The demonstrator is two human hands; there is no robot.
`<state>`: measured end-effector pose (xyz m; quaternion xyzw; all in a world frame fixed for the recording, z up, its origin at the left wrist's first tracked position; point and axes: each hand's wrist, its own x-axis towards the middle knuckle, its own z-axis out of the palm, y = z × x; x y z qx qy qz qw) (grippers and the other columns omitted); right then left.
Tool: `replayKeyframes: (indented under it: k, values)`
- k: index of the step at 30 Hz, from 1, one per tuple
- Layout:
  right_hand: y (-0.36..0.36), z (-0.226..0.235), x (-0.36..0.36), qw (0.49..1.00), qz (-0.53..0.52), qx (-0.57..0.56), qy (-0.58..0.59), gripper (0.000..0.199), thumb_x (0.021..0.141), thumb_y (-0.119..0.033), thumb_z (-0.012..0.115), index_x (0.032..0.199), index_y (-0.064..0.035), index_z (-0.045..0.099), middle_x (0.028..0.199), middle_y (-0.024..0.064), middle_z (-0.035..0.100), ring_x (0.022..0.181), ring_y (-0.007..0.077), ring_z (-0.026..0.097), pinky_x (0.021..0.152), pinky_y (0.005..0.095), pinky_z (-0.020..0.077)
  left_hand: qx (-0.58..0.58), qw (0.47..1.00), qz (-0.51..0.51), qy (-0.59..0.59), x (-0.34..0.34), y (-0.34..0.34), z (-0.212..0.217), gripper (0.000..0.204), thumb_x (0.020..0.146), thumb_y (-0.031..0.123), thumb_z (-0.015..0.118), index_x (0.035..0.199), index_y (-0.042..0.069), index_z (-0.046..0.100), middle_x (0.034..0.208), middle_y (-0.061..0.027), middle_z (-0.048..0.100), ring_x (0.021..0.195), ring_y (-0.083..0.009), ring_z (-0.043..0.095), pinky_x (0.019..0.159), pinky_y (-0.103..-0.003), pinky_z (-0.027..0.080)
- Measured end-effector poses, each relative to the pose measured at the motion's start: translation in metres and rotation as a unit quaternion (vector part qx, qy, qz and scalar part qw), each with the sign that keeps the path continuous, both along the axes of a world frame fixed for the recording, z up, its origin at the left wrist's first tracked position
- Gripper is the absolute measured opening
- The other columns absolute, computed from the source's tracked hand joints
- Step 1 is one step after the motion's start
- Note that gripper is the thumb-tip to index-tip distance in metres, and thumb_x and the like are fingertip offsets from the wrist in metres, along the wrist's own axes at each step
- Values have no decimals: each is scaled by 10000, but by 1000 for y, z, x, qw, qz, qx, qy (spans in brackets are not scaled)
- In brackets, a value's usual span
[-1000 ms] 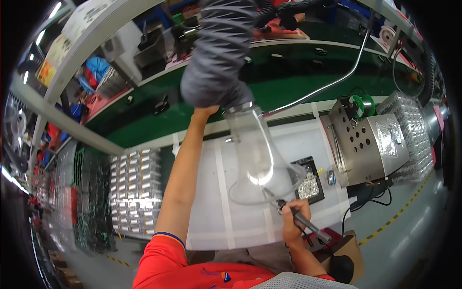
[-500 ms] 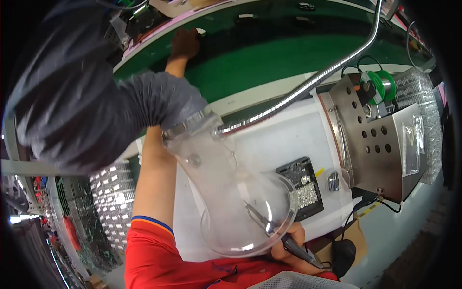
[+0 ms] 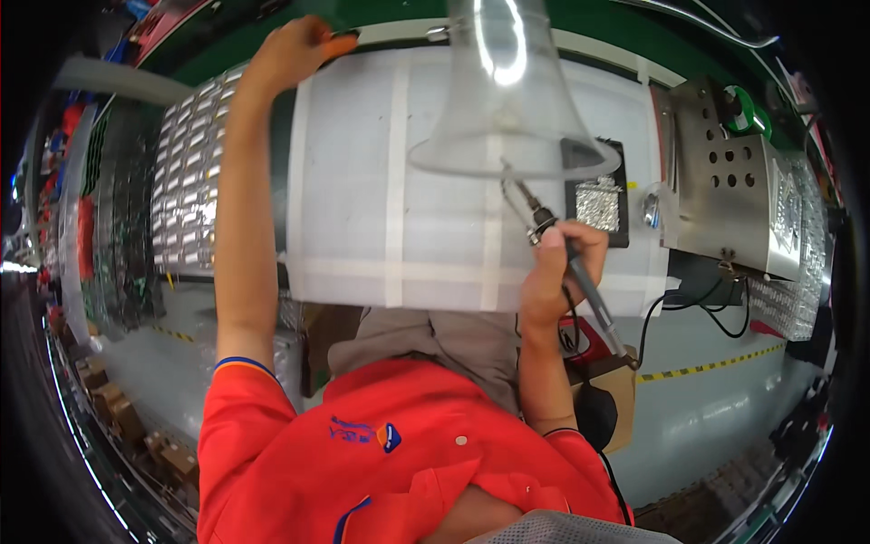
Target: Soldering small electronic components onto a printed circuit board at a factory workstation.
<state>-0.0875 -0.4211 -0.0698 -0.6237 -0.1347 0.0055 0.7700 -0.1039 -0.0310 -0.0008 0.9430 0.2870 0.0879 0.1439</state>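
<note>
My right hand point(image 3: 564, 265) is closed around the grey grip of a soldering iron point(image 3: 589, 283). The iron slants up to the left, its thin tip just below the rim of a clear funnel-shaped fume hood point(image 3: 453, 113). My left arm reaches far forward. My left hand point(image 3: 292, 56) is at the near border of the green conveyor belt point(image 3: 399, 11), fingers curled together. A small dark thing shows at its fingertips, too small to name. Right of the hood lies a black tray point(image 3: 620, 227) with a heap of small silver parts point(image 3: 598, 201).
The white work mat point(image 3: 353, 181) has pale tape strips. On the right stand a perforated metal stand point(image 3: 716, 208), a green solder spool point(image 3: 748, 113) and a small clear cup point(image 3: 654, 207). Left of the mat lie trays of silver pieces point(image 3: 190, 172). A black cable point(image 3: 648, 317) hangs at the right.
My view has swung down and straightened. My left hand has come back from over the belt to its near border. The iron stays in my right hand, its tip now outside the hood's outline.
</note>
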Motion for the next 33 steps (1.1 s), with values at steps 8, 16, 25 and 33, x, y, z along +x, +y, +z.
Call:
replayKeyframes:
  k: [8,16,25,33]
  values:
    - [7,-4,2,995,-64,70,9,117,905,-107,617,985,-60,545,848,15,503,671,66,451,563,202,370,-207,955,-152,-147,-121,-180,-15,573,697,288,859,1129,2,614,1019,-129,671,924,-275,645,839,-370,500]
    - [9,2,3,996,-41,77,9,105,908,-77,602,961,-35,521,721,8,479,534,39,328,474,197,274,-11,972,-94,-214,-170,-163,-9,484,769,253,819,1168,51,633,1172,-133,617,1122,-311,566,957,-378,461]
    - [10,1,2,997,-28,65,-10,100,911,-81,599,951,-33,521,729,13,478,547,44,332,478,200,267,190,937,293,-16,-304,-60,-3,423,824,318,782,988,-49,649,923,-179,656,853,-310,613,784,-382,480]
    - [10,3,1,996,-35,81,-2,115,908,-98,608,949,-31,523,731,21,487,552,50,351,482,199,279,44,931,277,-235,-279,-80,4,307,777,175,817,950,-11,646,850,-118,683,789,-216,640,733,-317,494]
